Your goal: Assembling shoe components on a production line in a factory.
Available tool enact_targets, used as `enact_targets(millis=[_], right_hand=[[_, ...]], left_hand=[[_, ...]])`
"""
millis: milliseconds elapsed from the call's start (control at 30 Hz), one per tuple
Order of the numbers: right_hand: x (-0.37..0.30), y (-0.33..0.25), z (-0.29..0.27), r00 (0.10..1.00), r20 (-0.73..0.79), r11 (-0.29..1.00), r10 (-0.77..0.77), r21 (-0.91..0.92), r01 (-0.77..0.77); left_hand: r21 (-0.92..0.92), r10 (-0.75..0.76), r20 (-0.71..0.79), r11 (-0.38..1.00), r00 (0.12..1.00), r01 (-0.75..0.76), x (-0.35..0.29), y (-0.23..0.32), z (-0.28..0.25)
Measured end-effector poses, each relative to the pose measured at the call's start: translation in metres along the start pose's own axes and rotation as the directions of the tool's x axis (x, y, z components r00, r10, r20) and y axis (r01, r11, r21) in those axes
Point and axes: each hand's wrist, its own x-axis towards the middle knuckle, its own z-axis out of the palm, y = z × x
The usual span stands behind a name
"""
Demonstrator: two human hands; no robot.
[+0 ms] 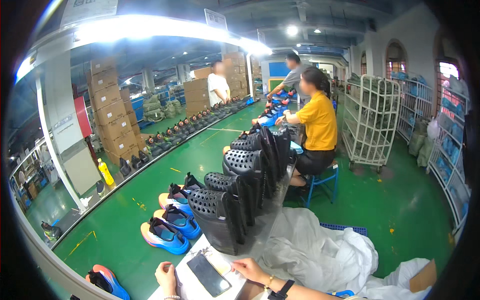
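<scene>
A dark smartphone (208, 274) lies screen up on a white sheet (189, 288) in front of me, a bright reflection at its near corner. My left hand (166, 276) rests by the sheet's left edge, fingers loosely bent, holding nothing that shows. On the phone's other side, my right hand (248, 270) lies with its fingertips near the sheet's right edge, also without an object. Just beyond stands a row of black perforated shoe forms (212, 215). Left of them are blue-and-orange sneakers (167, 235) on the green surface; another sneaker (107, 281) sits nearer me.
White crumpled sheeting (320, 250) is heaped at my right, beside a blue plastic grid (345, 229). A person in a yellow shirt (320, 120) sits farther along. Dark shoes (187, 129) line the far ledge near a yellow bottle (105, 172). A white cage trolley (370, 120) stands right.
</scene>
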Motion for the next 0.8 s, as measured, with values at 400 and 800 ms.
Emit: enact_targets(millis=[400,800], right_hand=[[0.006,0.001,0.002,0.999,0.034,1.0,0.007,0.006,-0.008],[0.005,-0.008,-0.002,0.998,0.049,0.999,-0.038,-0.014,0.038]], left_hand=[[0.03,0.046,0.146,0.998,0.988,-0.051,-0.018,0.054,-0.021],[0.059,0.133,0.141,0.988,0.981,-0.143,-0.008,0.035,-0.012]])
